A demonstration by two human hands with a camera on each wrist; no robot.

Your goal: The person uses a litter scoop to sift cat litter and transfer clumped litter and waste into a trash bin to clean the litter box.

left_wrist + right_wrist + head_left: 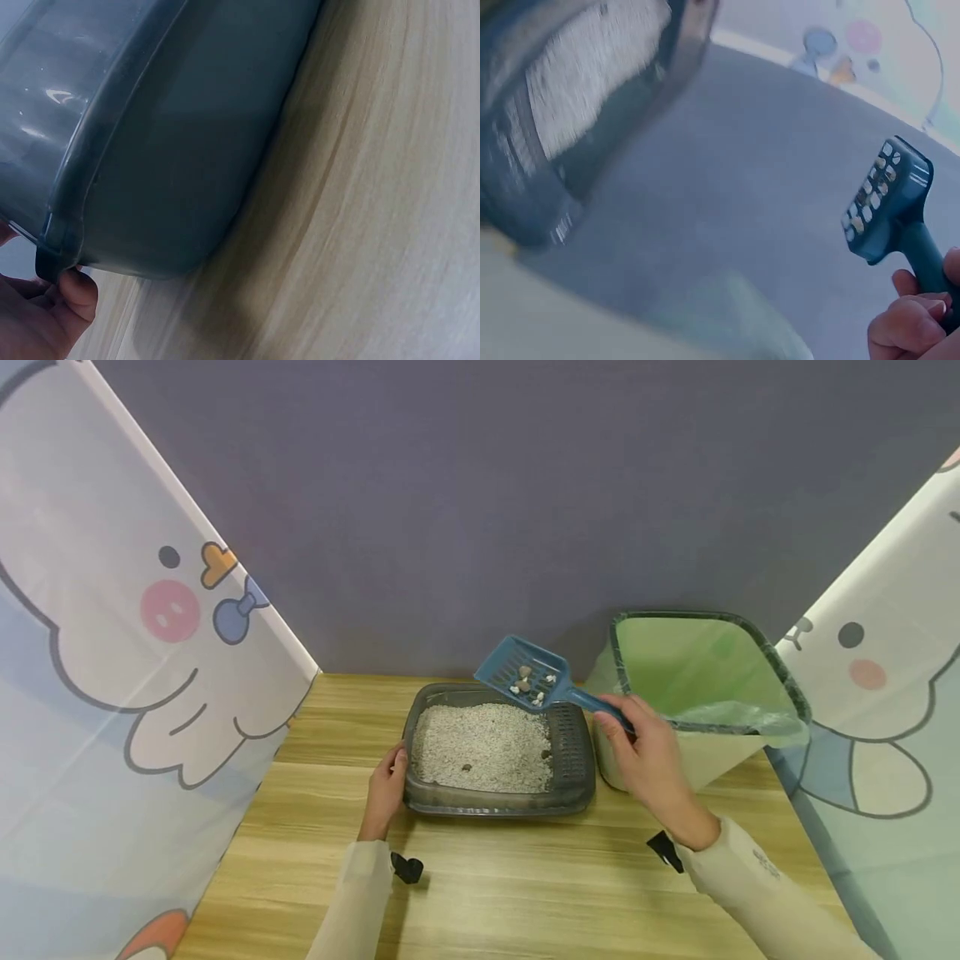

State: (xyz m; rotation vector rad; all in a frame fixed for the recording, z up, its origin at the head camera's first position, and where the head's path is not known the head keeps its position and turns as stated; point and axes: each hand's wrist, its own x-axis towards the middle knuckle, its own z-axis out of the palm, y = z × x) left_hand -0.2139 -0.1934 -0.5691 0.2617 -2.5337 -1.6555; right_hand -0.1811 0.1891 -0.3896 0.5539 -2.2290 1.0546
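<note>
My right hand grips the handle of a blue slotted litter scoop, held up over the back right part of a grey litter box. Several brown and white clumps lie in the scoop. Pale grainy litter fills the box, with a few dark clumps on its surface. At the box's left side, my left hand holds the rim; in the left wrist view the thumb and fingers pinch the rim's edge. The right wrist view shows the scoop from its underside.
To the right of the box stands a bin with a translucent green bag over its dark rim. Both rest on a wood-grain table. A grey wall rises behind, and cartoon-printed panels flank the left and right sides.
</note>
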